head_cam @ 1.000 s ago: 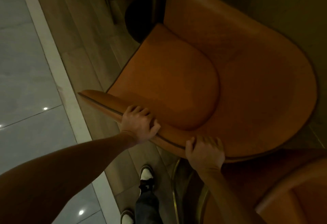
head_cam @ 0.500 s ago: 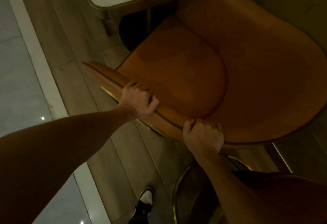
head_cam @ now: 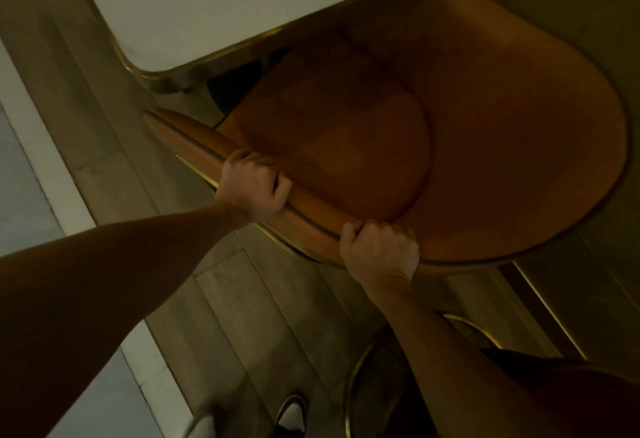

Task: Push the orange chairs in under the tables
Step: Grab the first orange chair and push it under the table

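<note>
A large orange chair (head_cam: 467, 146) with a curved backrest fills the middle and right. Both hands grip the top rim of its backrest. My left hand (head_cam: 254, 190) is closed over the rim's left part, and my right hand (head_cam: 381, 250) is closed over it lower right. A white table (head_cam: 214, 1) with a gold edge lies at the top. The front of the chair's seat reaches under the table's edge and is hidden there in shadow.
Wooden floor (head_cam: 263, 316) runs beneath the chair, with a pale tiled strip (head_cam: 31, 146) along the left. A second orange chair (head_cam: 588, 399) with a gold ring base sits at the lower right. My shoe (head_cam: 292, 415) shows at the bottom.
The chair has moved forward toward the table, whose top now covers more of the upper view and overlaps the seat's front. Both hands stayed on the backrest rim.
</note>
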